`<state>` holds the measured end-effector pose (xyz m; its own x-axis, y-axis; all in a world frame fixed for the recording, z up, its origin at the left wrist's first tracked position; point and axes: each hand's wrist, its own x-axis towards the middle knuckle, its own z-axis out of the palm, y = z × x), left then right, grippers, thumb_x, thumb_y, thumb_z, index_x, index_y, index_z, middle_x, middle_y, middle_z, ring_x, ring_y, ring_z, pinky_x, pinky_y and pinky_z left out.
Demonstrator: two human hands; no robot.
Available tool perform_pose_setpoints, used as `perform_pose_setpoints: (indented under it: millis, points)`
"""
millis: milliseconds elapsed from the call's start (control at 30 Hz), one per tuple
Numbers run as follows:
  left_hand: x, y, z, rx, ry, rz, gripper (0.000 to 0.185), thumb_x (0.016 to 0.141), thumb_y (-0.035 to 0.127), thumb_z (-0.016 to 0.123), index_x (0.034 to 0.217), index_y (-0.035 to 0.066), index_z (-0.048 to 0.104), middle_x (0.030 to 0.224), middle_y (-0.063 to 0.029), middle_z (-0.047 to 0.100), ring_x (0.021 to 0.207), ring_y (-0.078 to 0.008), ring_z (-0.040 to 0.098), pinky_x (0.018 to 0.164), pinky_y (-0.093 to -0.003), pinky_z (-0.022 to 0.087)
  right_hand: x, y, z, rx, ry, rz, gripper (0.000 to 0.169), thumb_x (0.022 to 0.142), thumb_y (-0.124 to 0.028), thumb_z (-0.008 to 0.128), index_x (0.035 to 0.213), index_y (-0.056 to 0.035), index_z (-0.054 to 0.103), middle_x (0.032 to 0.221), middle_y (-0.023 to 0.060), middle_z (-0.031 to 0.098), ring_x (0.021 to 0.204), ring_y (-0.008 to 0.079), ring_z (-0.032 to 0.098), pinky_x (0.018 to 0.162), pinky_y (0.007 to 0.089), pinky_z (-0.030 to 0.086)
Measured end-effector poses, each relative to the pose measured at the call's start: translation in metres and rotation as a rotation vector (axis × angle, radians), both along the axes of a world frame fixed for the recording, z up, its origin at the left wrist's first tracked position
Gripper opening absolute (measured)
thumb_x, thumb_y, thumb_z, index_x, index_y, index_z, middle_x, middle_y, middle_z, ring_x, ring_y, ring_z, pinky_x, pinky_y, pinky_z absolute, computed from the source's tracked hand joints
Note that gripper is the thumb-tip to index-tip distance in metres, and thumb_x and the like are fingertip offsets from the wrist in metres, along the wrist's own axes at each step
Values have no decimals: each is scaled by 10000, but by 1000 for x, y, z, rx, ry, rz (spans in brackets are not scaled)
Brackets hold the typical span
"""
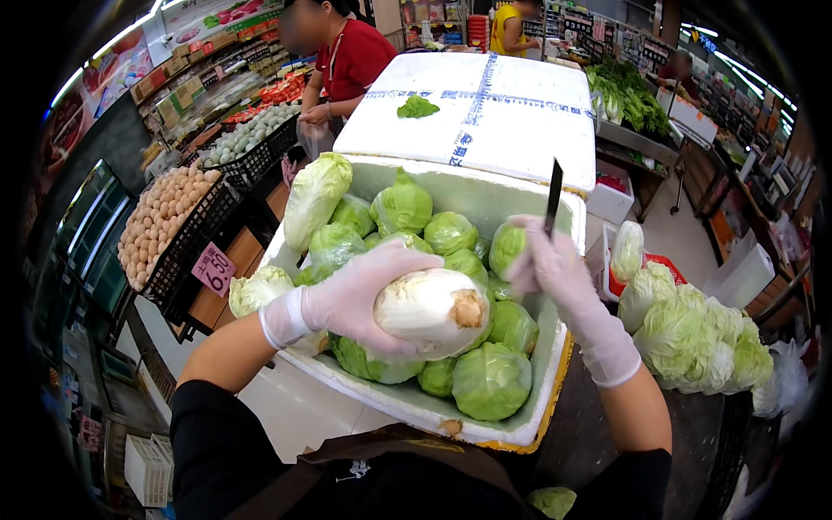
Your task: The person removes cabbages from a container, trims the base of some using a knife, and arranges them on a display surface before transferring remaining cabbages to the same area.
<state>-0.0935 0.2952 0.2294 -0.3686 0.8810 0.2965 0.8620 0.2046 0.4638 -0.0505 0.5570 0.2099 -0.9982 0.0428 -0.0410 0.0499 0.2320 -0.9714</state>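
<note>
Gloved in thin white plastic, my left hand [354, 292] grips a napa cabbage [416, 309], its browned cut stem end facing right. My right hand [556, 270], gloved too and slightly blurred, holds a knife [554, 192] with its dark narrow blade pointing up, apart from the cabbage. Below both hands is a white foam box [520, 179] of plastic-wrapped round green cabbages [492, 382]. Another napa cabbage [317, 198] leans on the box's far left corner, and one [260, 290] lies at its left edge, partly hidden by my left arm.
A closed foam box [520, 130] with a loose leaf [417, 106] adjoins behind. Napa cabbages [695, 331] are piled at right, near a red basket [663, 266]. Egg crates [195, 244] stand left. A person in red [357, 58] stands beyond; another in yellow [510, 32] is farther back.
</note>
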Motion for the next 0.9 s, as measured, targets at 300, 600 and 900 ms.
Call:
perform_pose_setpoints:
  millis: [300,600,900]
  points:
    - [13,-11,-18,148,-558,78,844,605,260,816,1307,-2,428,1192,-117,573,1083,-177,553,949,-330,433,65,-34,-14,759,963,-5,344,802,-211,615,1089,-37,539,692,49,463,549,213,466,513,351,378]
    - [19,-15,-19,166,-642,93,849,620,245,823,1321,-11,418,1198,-111,579,1086,-162,548,953,-318,428,59,-35,-23,1250,1264,-131,393,670,-93,588,1053,-12,553,678,7,393,494,126,383,458,278,293]
    - [19,-18,-24,119,-741,131,897,588,226,832,1329,-29,397,1223,-98,564,1105,-158,535,971,-324,414,44,-33,-26,1308,1253,-87,260,701,-108,585,953,-53,550,657,-9,391,478,108,386,448,265,295]
